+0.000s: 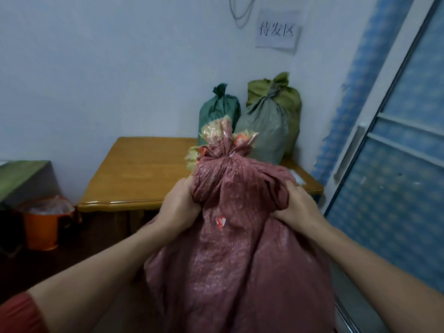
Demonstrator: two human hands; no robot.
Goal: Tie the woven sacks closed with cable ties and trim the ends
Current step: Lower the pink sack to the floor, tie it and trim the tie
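Note:
A full reddish-pink woven sack (240, 248) fills the lower middle of the view, in front of the table. Its neck is bunched and tied, with a frayed yellow-orange mouth (221, 133) sticking up above the tie. My left hand (180, 203) grips a fold of the sack's upper left shoulder. My right hand (298, 203) grips the fabric at its upper right shoulder. On the wooden table (134, 171) behind stand three tied sacks: a dark green one (217, 111), a grey-green one (262, 126) and an olive one (286, 92). No cable tie or cutter shows clearly.
A white wall with a paper sign (276, 30) is behind the table. A sliding door with blue patterned glass (396, 188) stands at the right. An orange bin with a plastic liner (43, 224) sits on the floor at left, beside a green-topped box (21, 179).

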